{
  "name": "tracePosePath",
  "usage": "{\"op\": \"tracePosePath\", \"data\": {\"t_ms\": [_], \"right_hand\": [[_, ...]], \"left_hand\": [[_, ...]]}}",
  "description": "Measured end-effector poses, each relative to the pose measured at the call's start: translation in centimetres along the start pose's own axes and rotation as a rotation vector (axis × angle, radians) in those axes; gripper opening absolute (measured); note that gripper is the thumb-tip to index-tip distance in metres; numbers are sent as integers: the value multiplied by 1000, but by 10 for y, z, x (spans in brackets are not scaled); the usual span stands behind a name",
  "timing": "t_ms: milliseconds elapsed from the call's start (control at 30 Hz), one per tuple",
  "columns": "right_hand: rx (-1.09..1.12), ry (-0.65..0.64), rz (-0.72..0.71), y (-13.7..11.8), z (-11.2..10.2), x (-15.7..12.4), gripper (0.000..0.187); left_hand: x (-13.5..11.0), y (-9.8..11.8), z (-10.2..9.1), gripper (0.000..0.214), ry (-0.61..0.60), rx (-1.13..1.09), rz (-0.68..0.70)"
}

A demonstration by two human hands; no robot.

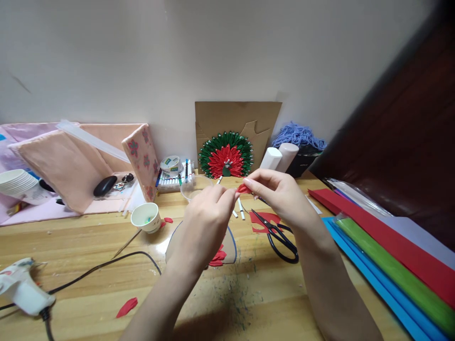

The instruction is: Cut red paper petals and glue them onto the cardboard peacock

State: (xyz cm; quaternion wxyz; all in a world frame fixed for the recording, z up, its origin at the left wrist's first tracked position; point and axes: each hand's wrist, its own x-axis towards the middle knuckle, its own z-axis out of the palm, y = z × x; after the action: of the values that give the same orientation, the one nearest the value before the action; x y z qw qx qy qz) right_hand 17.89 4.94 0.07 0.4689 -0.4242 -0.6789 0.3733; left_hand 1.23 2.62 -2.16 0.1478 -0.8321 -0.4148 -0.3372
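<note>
Both hands are raised over the wooden table (88,265), pinching a small red paper piece (243,189) between their fingertips. My left hand (206,222) grips its left end and my right hand (275,194) holds its right end. Below the hands lie black scissors (280,237) on a red paper scrap (261,221), more red petals (217,258) on a round card piece, and white sticks (241,208). Against the wall behind stands a green and red fan-shaped paper craft (226,158).
A glue gun (21,289) with its black cord (103,265) lies at the front left. A paper cup (146,217), a marker set (174,177), a clear cup (194,187) and pink fabric boxes (71,166) are on the left. Coloured paper sheets (391,265) lie at right.
</note>
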Motion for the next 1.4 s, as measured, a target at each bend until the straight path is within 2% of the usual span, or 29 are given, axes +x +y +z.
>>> {"op": "tracePosePath", "data": {"t_ms": [267, 367, 600, 900, 1100, 1267, 1400], "right_hand": [[56, 76, 5, 4, -3, 2, 22], [115, 36, -27, 1, -6, 1, 19], [73, -39, -99, -1, -11, -4, 10], [-137, 69, -285, 0, -10, -4, 8], [-163, 163, -297, 3, -15, -4, 7], [-48, 66, -252, 5, -16, -3, 15], [-11, 25, -273, 6, -13, -2, 10]], "left_hand": [[1, -1, -3, 17, 1, -50, -12], [1, -1, -4, 20, -2, -63, -27], [2, -1, -7, 25, -11, -91, -24], [2, -3, -5, 22, 22, -100, -21], [2, -4, -4, 21, 57, -115, -20], [2, -4, -5, 20, 57, -132, -20], [2, -4, -4, 20, 56, -137, -18]]}}
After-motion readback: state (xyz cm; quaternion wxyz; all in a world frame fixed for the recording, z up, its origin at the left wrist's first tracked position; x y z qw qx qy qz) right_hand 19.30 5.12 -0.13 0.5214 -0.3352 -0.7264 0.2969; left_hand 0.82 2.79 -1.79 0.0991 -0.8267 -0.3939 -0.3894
